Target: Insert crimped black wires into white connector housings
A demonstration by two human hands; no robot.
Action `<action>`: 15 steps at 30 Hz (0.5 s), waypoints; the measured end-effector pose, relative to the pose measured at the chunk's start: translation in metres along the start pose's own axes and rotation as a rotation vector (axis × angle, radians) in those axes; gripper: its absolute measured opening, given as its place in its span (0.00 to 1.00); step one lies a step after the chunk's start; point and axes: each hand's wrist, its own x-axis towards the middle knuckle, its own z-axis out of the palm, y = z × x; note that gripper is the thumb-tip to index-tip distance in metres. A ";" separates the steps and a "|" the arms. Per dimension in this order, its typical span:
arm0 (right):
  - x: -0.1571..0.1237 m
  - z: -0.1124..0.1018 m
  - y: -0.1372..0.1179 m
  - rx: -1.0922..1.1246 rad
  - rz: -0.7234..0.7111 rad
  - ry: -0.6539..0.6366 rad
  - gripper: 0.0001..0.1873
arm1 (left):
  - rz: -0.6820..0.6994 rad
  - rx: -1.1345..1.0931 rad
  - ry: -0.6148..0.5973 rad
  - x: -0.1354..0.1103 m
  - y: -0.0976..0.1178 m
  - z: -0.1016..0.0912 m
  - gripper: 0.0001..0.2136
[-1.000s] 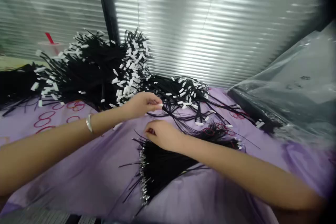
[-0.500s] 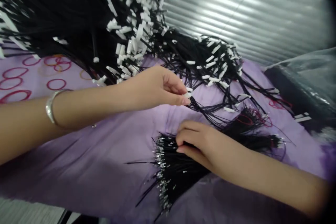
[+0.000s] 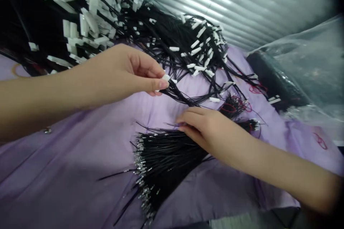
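Head: left hand [image 3: 134, 69] pinches cords [image 3: 179, 95]; bag [image 3: 309, 59] covers dark bundle [image 3: 275, 78].

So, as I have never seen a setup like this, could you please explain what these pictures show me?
There is no machine here: these are a person's bare hands, and every picture comes from one camera worn on the head, looking forward and down. The left hand pinches a few white-tipped black cords. The right hand is at a fan of silver-ended black cords; whether it grips one is unclear. The fan lies on a purple cloth. Behind are heaps of more white-tipped cords, with clear plastic to the right.
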 end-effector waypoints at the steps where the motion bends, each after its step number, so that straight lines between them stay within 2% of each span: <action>1: 0.003 0.005 0.003 -0.011 0.020 -0.003 0.07 | 0.003 0.017 0.026 0.001 0.000 0.001 0.13; 4: 0.011 0.015 0.008 -0.016 -0.014 0.001 0.05 | 0.041 0.014 0.076 0.003 -0.005 0.006 0.11; 6: 0.011 0.016 0.007 -0.018 -0.022 0.021 0.06 | 0.029 -0.070 0.054 0.002 -0.010 0.008 0.09; 11: 0.000 0.011 -0.007 0.009 0.154 0.134 0.07 | -0.154 -0.272 -0.009 -0.019 -0.018 0.018 0.06; 15: 0.002 0.011 -0.020 -0.007 0.069 0.133 0.08 | -0.324 -0.414 -0.117 -0.045 -0.018 0.024 0.06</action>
